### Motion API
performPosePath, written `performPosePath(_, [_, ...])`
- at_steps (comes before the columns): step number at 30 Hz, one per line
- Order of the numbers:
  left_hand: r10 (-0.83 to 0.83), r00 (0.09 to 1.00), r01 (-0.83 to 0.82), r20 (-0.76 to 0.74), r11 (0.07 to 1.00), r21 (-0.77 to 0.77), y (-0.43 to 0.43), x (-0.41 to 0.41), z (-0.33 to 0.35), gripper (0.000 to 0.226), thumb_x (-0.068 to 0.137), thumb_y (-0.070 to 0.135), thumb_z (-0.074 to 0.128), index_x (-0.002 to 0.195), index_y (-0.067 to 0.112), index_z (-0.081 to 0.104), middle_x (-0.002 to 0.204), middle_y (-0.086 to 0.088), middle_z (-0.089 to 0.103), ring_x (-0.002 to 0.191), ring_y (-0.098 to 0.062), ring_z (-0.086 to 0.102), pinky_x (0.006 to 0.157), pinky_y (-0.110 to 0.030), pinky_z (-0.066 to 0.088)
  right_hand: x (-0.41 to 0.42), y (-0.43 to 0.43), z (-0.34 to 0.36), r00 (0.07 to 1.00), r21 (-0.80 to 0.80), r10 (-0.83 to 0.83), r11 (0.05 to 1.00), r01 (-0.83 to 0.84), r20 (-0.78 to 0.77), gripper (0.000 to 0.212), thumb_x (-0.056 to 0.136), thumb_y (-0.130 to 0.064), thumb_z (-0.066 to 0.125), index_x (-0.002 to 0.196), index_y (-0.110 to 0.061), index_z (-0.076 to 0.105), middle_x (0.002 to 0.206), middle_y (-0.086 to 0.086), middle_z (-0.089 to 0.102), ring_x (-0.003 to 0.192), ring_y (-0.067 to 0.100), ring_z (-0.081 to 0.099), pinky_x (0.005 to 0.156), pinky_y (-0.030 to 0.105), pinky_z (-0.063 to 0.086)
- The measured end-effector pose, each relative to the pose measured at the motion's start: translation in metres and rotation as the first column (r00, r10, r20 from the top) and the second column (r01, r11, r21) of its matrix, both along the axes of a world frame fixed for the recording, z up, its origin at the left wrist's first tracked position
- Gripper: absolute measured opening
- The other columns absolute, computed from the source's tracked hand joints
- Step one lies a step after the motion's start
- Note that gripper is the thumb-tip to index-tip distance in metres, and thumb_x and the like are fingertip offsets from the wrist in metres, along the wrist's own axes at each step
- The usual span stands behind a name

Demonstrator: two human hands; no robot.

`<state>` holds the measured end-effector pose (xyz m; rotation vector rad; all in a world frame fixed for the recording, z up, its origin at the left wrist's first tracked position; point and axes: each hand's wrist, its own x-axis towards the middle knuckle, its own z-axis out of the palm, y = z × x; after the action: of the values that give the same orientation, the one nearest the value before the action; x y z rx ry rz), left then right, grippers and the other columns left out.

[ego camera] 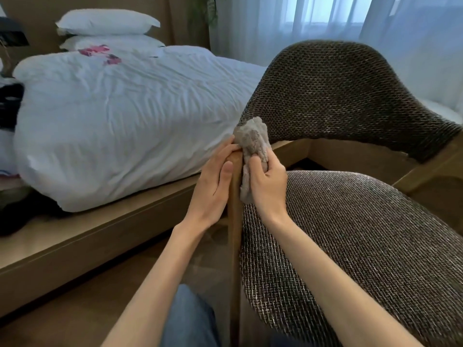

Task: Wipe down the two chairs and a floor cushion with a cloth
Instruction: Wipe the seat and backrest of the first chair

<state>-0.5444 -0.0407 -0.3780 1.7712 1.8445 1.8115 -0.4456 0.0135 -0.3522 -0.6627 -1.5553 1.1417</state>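
Note:
A chair (363, 234) with dark woven fabric on its seat and curved backrest fills the right half of the view. Its wooden frame rail (234, 221) runs up the seat's left side. My left hand (215, 181) is wrapped around the top of that rail, thumb lying along the wood. My right hand (269, 181) grips a crumpled grey cloth (251, 144) and presses it against the rail's top, where the rail meets the backrest. Only this one chair is in view, and no floor cushion shows.
A bed with a white duvet (112, 121) and two pillows (107, 22) stands close on the left, on a wooden platform (100, 236). Sheer curtains (325, 18) hang behind the chair. Wooden floor (87, 309) lies between the bed and me.

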Motion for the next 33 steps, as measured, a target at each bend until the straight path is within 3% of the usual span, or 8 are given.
performPosePath(4, [-0.009, 0.999, 0.009, 0.036, 1.0, 0.004, 0.0, 0.004, -0.002, 0.037, 0.101, 0.047, 0.024, 0.131, 0.04, 0.044, 0.15, 0.015, 0.036, 0.137, -0.002, 0.033, 0.115, -0.028, 0.028, 0.012, -0.024, -0.04, 0.99, -0.048, -0.016, 0.999, 0.023, 0.143, 0.022, 0.095, -0.012, 0.048, 0.113, -0.016, 0.061, 0.103, -0.003, 0.058, 0.094, -0.001, 0.056, 0.085, 0.017, 0.042])
performPosePath(7, [-0.017, 0.998, 0.016, 0.067, 1.0, 0.006, 0.002, 0.007, -0.003, 0.034, 0.101, 0.045, 0.024, 0.129, 0.045, 0.043, 0.15, 0.016, 0.035, 0.138, -0.001, 0.032, 0.115, -0.025, 0.027, 0.025, -0.032, -0.066, 0.955, -0.184, 0.075, 0.983, -0.021, 0.289, 0.017, 0.096, -0.012, 0.046, 0.095, -0.006, 0.062, 0.098, 0.011, 0.061, 0.089, 0.02, 0.058, 0.084, 0.04, 0.048])
performPosePath(11, [-0.033, 0.997, 0.031, 0.075, 0.999, 0.029, 0.004, 0.006, -0.005, 0.038, 0.101, 0.05, 0.022, 0.129, 0.038, 0.045, 0.15, 0.012, 0.036, 0.138, -0.003, 0.033, 0.113, -0.02, 0.027, 0.02, -0.028, -0.038, 0.983, -0.17, 0.036, 0.985, -0.005, 0.181, 0.016, 0.092, -0.007, 0.048, 0.087, 0.002, 0.061, 0.093, 0.023, 0.06, 0.087, 0.034, 0.058, 0.084, 0.053, 0.047])
performPosePath(16, [-0.076, 0.992, 0.074, 0.105, 0.997, 0.027, 0.004, 0.007, -0.005, 0.033, 0.1, 0.053, 0.024, 0.129, 0.052, 0.04, 0.149, 0.009, 0.04, 0.137, -0.003, 0.036, 0.112, -0.021, 0.029, 0.006, -0.021, -0.001, 0.995, -0.001, -0.058, 0.998, 0.058, 0.08, 0.028, 0.093, -0.014, 0.05, 0.117, -0.012, 0.063, 0.117, 0.006, 0.055, 0.108, 0.016, 0.055, 0.1, 0.034, 0.043])
performPosePath(21, [-0.037, 0.995, 0.034, 0.093, 0.999, 0.038, 0.005, 0.007, -0.007, 0.039, 0.101, 0.048, 0.023, 0.13, 0.033, 0.045, 0.15, 0.013, 0.035, 0.138, -0.002, 0.033, 0.113, -0.02, 0.027, 0.023, -0.035, -0.054, 0.98, -0.055, 0.016, 0.998, -0.006, 0.196, 0.022, 0.096, -0.008, 0.047, 0.113, -0.007, 0.061, 0.11, 0.003, 0.051, 0.092, -0.003, 0.051, 0.087, 0.021, 0.042])
performPosePath(24, [-0.023, 0.995, 0.018, 0.097, 0.999, 0.051, 0.006, 0.009, -0.009, 0.043, 0.102, 0.046, 0.022, 0.132, 0.027, 0.045, 0.149, 0.016, 0.035, 0.138, -0.003, 0.033, 0.113, -0.022, 0.028, 0.031, -0.044, -0.078, 0.969, -0.049, 0.029, 0.999, -0.017, 0.244, 0.026, 0.098, -0.01, 0.044, 0.121, -0.008, 0.057, 0.112, 0.002, 0.049, 0.096, -0.01, 0.047, 0.086, 0.009, 0.038])
performPosePath(28, [-0.012, 0.997, 0.006, 0.074, 0.997, 0.08, 0.007, 0.009, -0.008, 0.051, 0.101, 0.048, 0.023, 0.134, 0.016, 0.046, 0.142, 0.029, 0.038, 0.135, -0.001, 0.037, 0.11, -0.02, 0.03, 0.009, -0.031, -0.048, 0.996, 0.093, -0.062, 0.994, 0.055, 0.07, 0.036, 0.097, -0.01, 0.043, 0.132, -0.006, 0.052, 0.118, 0.004, 0.047, 0.106, 0.003, 0.049, 0.095, 0.015, 0.04])
performPosePath(33, [0.027, 1.0, -0.027, 0.004, 0.996, 0.079, 0.005, 0.004, -0.005, 0.033, 0.103, 0.039, 0.028, 0.13, 0.031, 0.046, 0.146, 0.008, 0.042, 0.136, -0.007, 0.037, 0.114, -0.03, 0.03, -0.032, 0.043, 0.005, 0.994, 0.134, -0.096, 0.987, 0.088, 0.052, 0.039, 0.097, -0.008, 0.045, 0.135, -0.005, 0.052, 0.126, 0.016, 0.049, 0.12, 0.021, 0.048, 0.105, 0.027, 0.034])
